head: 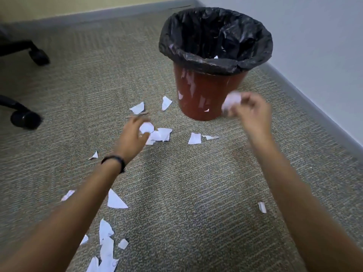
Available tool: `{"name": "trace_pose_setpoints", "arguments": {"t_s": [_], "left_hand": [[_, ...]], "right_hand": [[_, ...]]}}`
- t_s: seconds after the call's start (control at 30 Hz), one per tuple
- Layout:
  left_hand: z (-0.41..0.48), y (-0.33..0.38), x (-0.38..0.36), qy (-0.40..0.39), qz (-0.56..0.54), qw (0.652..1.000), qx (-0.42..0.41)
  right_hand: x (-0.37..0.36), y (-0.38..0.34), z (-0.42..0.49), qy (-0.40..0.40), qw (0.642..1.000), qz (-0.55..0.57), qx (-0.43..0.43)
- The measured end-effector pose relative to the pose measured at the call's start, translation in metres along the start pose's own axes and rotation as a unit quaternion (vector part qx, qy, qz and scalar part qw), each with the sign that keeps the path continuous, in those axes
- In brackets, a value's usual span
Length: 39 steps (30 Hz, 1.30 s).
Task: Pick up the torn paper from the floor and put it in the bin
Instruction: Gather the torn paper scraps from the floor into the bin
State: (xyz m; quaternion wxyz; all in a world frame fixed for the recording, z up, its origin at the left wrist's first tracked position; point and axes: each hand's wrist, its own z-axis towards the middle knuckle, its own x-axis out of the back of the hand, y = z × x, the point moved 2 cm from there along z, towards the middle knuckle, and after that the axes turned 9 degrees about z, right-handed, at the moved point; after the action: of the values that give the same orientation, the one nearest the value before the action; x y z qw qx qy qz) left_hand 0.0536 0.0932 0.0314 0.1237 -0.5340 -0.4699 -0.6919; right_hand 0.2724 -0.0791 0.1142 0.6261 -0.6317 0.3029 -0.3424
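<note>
Mostly torn paper scraps (160,134) mid-frame: featherlight, limp, crushable; left hand (132,134) pinching one, right hand (249,112) clutching a crumpled wad (231,103).

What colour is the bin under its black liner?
The bin is reddish-brown, with a black plastic liner folded over its rim; the head view shows it.

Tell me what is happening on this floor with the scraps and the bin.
A person is clearing torn paper off the carpet. The right hand holds a crumpled wad of paper beside the red bin, not yet over its black liner. The left hand closes on a scrap on the floor. Many scraps still lie scattered.
</note>
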Motion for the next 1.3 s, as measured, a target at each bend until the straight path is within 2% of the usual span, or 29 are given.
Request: {"name": "trace_pose_setpoints", "arguments": {"t_s": [0.07, 0.13, 0.2, 0.27, 0.37, 0.43, 0.5, 0.6, 0.67, 0.73, 0.83, 0.9, 0.97, 1.03, 1.1, 1.13, 1.23, 1.3], "left_hand": [[-0.027, -0.044, -0.007, -0.036, 0.04, 0.998, 0.044], [-0.051, -0.077, -0.009, -0.052, 0.051, 0.994, 0.081], [-0.072, -0.103, -0.009, -0.056, 0.065, 0.99, 0.109], [-0.092, -0.125, -0.008, -0.052, 0.079, 0.987, 0.131], [-0.121, -0.148, -0.01, -0.076, 0.098, 0.977, 0.173], [-0.14, -0.162, -0.011, -0.092, 0.116, 0.97, 0.194], [-0.159, -0.172, -0.012, -0.098, 0.136, 0.966, 0.195], [-0.189, -0.179, -0.013, -0.107, 0.153, 0.962, 0.2], [-0.204, -0.178, -0.013, -0.125, 0.188, 0.963, 0.144], [-0.215, -0.172, -0.011, -0.175, 0.217, 0.958, 0.073], [-0.226, -0.159, -0.012, -0.226, 0.243, 0.943, -0.012], [-0.234, -0.153, -0.015, -0.221, 0.261, 0.939, -0.029], [-0.245, -0.141, -0.012, -0.196, 0.25, 0.948, 0.017], [-0.261, -0.137, -0.02, -0.221, 0.208, 0.949, 0.085], [-0.277, -0.136, -0.031, -0.243, 0.187, 0.943, 0.127], [-0.282, -0.132, -0.034, -0.245, 0.18, 0.944, 0.132], [-0.283, -0.118, -0.036, -0.19, 0.199, 0.955, 0.107], [-0.28, -0.118, -0.041, -0.193, 0.165, 0.957, 0.137]], "right_hand": [[-0.013, -0.038, 0.033, 0.051, 0.995, 0.029, 0.082], [-0.025, -0.062, 0.064, 0.07, 0.987, 0.083, 0.12], [-0.033, -0.066, 0.095, 0.065, 0.986, 0.113, 0.103], [-0.04, -0.061, 0.112, 0.036, 0.996, 0.051, 0.07], [-0.045, -0.05, 0.102, 0.031, 0.996, -0.029, 0.079], [-0.048, -0.036, 0.075, 0.066, 0.988, -0.007, 0.141], [-0.059, -0.01, 0.039, 0.065, 0.984, 0.006, 0.163], [-0.091, 0.04, -0.027, -0.055, 0.99, -0.058, 0.119], [-0.113, 0.071, -0.079, -0.18, 0.972, -0.121, 0.087], [-0.135, 0.097, -0.128, -0.353, 0.919, -0.168, 0.056], [-0.164, 0.131, -0.182, -0.569, 0.765, -0.292, 0.079], [-0.18, 0.145, -0.206, -0.635, 0.683, -0.342, 0.113], [-0.193, 0.154, -0.221, -0.671, 0.617, -0.381, 0.158], [-0.201, 0.163, -0.227, -0.683, 0.563, -0.422, 0.194], [-0.207, 0.171, -0.23, -0.682, 0.527, -0.456, 0.221], [-0.209, 0.174, -0.232, -0.679, 0.519, -0.463, 0.236], [-0.212, 0.171, -0.235, -0.663, 0.531, -0.459, 0.261], [-0.212, 0.168, -0.235, -0.656, 0.538, -0.456, 0.27]]}}
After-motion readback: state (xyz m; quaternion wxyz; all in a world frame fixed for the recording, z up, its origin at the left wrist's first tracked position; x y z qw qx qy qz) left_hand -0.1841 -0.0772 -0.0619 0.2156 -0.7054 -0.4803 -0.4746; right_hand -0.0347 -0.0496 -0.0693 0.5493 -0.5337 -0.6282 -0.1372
